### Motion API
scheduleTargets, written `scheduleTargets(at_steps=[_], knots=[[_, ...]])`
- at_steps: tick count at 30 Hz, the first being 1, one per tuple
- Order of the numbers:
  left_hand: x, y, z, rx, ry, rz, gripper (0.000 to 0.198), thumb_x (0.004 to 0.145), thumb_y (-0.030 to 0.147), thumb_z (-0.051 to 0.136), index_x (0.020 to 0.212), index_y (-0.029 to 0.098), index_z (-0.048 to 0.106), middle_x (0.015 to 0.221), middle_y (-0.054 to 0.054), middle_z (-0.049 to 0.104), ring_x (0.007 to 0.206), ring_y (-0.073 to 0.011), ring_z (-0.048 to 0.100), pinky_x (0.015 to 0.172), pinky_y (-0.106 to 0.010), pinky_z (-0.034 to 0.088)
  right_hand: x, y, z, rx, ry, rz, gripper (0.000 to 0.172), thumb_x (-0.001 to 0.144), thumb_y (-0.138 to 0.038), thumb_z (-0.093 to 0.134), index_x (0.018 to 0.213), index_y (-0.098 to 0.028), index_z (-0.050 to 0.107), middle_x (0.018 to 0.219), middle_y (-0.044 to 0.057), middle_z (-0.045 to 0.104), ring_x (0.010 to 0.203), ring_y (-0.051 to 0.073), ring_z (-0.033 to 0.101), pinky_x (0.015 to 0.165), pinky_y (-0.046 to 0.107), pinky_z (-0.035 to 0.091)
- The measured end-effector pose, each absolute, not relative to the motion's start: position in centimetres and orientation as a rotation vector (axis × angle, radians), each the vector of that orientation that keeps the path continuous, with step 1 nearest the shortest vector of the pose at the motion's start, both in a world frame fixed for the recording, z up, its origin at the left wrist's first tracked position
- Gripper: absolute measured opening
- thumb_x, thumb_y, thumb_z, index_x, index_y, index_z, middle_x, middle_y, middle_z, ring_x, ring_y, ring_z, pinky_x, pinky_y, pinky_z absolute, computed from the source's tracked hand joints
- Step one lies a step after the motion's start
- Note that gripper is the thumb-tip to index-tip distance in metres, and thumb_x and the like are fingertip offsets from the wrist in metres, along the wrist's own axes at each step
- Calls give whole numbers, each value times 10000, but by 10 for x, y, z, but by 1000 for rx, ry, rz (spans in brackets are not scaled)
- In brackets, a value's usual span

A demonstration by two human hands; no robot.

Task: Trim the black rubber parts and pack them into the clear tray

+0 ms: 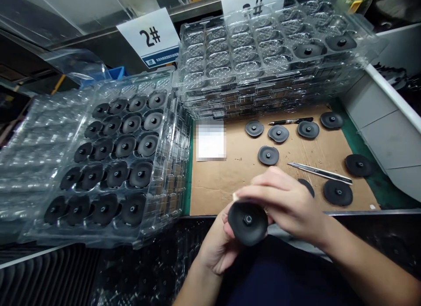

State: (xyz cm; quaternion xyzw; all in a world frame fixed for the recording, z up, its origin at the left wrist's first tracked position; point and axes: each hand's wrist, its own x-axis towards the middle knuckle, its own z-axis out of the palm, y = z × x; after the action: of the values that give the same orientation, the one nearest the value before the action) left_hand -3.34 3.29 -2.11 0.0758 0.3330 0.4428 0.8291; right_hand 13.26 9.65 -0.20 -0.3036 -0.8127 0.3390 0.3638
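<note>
**Two-handed hold, face toward the camera**

The grip is closed and shared: the left hand (215, 249) cups a black rubber disc (247, 222) from below, while the right hand (283, 205) curves over its top edge, its fingers (263, 192) bent across the rim. The disc's dark face, with a metal nut (247, 219) at its centre, points up toward the camera. A small pale bit shows at the disc's upper edge beside the right fingers, too small to identify.

The disc is held just off the near edge of a cardboard sheet (226, 187), which lies on a green tabletop (378, 183). Beyond the right hand, a utility knife (320, 173) lies on the cardboard, and eight more black discs (278, 133) are scattered there, one partly hidden behind the hand. Farther out, near the far edge, lies a black pen (291, 120). A blurred white sheet (211, 141) sits ahead of the grip.

To the left of the grip, a clear plastic tray (108, 156) holds black discs in rows of four. Ahead, a stack of clear trays (263, 47) carries two discs in its far corner, beside a "2#" sign (148, 37).
</note>
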Motion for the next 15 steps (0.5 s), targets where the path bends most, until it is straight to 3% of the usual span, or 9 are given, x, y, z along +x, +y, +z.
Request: scheduleTargets(at_steps=[4,9,15], knots=[[-38,26,-25,72,600,922,672,601,413,780,1203,212,557,1187,-103,635,1001,-286,650,808,-328,555,151,84,-25,-1241,-1863,1136,222,910,-204,495,1079,-255,629,988,14,632,908,142,564,781,259,439],[-41,27,-26,38,542,918,685,614,386,783,1222,202,528,1178,-116,639,1008,-294,646,807,-335,557,166,56,-61,-1554,-1706,1390,217,905,-325,492,1052,-271,643,981,13,638,867,166,584,699,271,447],[-38,25,-24,87,506,889,670,602,396,788,1203,221,547,1157,-93,639,999,-271,648,818,-320,544,167,58,-38,-1560,-1680,1165,191,898,-300,520,1042,-271,642,969,12,645,876,166,581,697,270,443]])
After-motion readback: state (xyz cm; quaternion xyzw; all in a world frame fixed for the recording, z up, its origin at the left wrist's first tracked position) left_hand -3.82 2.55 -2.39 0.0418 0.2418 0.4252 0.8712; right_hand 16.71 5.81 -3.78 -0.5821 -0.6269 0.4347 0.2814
